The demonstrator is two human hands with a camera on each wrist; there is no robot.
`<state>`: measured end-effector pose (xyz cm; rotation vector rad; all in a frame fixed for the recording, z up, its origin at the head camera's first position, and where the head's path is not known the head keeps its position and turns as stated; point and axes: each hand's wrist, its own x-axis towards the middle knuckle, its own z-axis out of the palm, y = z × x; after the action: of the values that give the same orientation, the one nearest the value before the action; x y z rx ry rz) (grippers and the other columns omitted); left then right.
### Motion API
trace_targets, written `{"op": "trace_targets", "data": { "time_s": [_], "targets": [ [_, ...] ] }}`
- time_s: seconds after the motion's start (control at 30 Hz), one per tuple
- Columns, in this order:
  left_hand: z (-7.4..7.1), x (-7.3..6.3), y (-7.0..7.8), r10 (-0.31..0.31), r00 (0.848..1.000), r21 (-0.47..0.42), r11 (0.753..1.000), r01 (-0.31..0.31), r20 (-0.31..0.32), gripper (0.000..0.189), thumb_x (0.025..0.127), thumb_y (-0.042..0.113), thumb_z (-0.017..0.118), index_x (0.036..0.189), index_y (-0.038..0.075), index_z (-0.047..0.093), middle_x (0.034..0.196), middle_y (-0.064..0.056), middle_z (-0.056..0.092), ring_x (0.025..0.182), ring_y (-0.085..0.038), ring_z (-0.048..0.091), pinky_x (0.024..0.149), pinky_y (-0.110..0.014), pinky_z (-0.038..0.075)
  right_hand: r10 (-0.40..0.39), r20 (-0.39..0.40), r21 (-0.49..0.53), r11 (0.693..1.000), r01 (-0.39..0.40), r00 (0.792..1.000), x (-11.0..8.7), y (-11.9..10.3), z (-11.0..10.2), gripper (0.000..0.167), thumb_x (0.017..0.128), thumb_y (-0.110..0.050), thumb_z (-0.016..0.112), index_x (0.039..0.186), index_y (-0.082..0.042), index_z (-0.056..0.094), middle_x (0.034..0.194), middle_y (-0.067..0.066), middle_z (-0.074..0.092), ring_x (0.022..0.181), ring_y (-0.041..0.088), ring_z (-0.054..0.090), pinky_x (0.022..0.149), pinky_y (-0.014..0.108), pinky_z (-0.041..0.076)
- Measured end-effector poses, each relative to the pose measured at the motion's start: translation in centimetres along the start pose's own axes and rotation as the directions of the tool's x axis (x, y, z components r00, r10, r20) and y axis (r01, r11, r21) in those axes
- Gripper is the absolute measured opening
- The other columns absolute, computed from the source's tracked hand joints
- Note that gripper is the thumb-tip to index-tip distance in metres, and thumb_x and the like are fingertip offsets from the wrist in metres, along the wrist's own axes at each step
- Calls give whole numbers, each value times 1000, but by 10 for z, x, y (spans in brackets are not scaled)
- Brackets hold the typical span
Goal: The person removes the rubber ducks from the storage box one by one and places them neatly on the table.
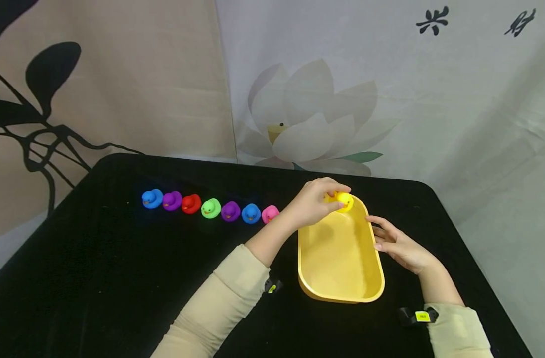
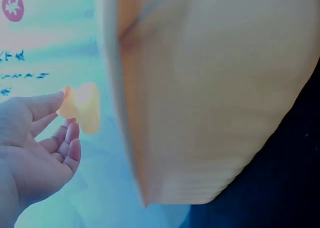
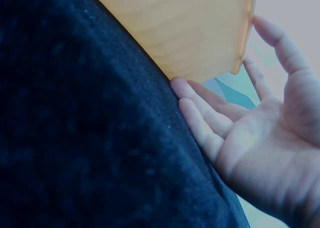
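My left hand [image 1: 319,200] pinches a yellow rubber duck [image 1: 345,202] between thumb and fingers, over the far end of a yellow plastic tub [image 1: 301,258]. In the left wrist view the duck [image 2: 87,107] hangs at the fingertips, apart from the tub's wall [image 2: 225,97]. On the tub's right side, my right hand [image 1: 402,247] touches the rim and outer wall with loosely extended fingers. The right wrist view shows its fingertips against the tub's wall [image 3: 195,32], lower fingers close to the cloth. The tub's visible floor holds nothing.
Left of the tub a row of several rubber ducks runs across the black-covered table [image 1: 120,278], from a blue duck [image 1: 152,199] to a pink duck [image 1: 270,214], which my left forearm partly covers. A printed curtain [image 1: 174,74] hangs behind the table.
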<state>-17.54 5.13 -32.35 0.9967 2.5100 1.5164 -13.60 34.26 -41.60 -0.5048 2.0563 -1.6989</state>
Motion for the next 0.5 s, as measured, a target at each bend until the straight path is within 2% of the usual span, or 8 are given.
{"op": "trace_targets", "data": {
  "time_s": [0.13, 0.27, 0.37, 0.5],
  "targets": [
    [-9, -6, 6, 8, 1000, -16, 1000, -8, 3, 34, 90, 9, 66, 123, 7, 65, 118, -4, 59, 98, -14, 52, 86, -20, 47, 5, -5, -6, 1000, -5, 1000, 1, -1, 0, 60, 97, -7, 53, 147, -11, 21, 142, 19, 38, 116, 23, 54, 94, 31, 44],
    [-17, -12, 12, 18, 1000, 0, 1000, -18, 10, 34, 91, 10, 66, 125, 8, 64, 120, -4, 58, 103, -14, 52, 88, -20, 46, 5, -2, -14, 1000, -5, 1000, 1, 0, -1, 60, 97, -8, 53, 147, -9, 21, 141, 23, 38, 115, 23, 54, 93, 30, 44],
    [-23, -16, 15, 32, 999, 20, 999, -32, 17, 34, 91, 10, 66, 125, 9, 64, 121, -4, 58, 106, -14, 52, 88, -18, 45, -2, 2, -9, 1000, 2, 1000, 1, 1, -1, 60, 97, -7, 53, 147, -9, 21, 141, 22, 39, 115, 23, 54, 93, 30, 44],
    [-31, -22, 18, 53, 998, 41, 998, -54, 32, 35, 91, 10, 66, 126, 8, 63, 121, -4, 58, 108, -16, 51, 89, -21, 45, -5, -3, -5, 1000, 5, 1000, 1, 1, 0, 60, 97, -7, 54, 147, -9, 21, 141, 19, 40, 115, 24, 54, 94, 30, 44]
  ]
}}
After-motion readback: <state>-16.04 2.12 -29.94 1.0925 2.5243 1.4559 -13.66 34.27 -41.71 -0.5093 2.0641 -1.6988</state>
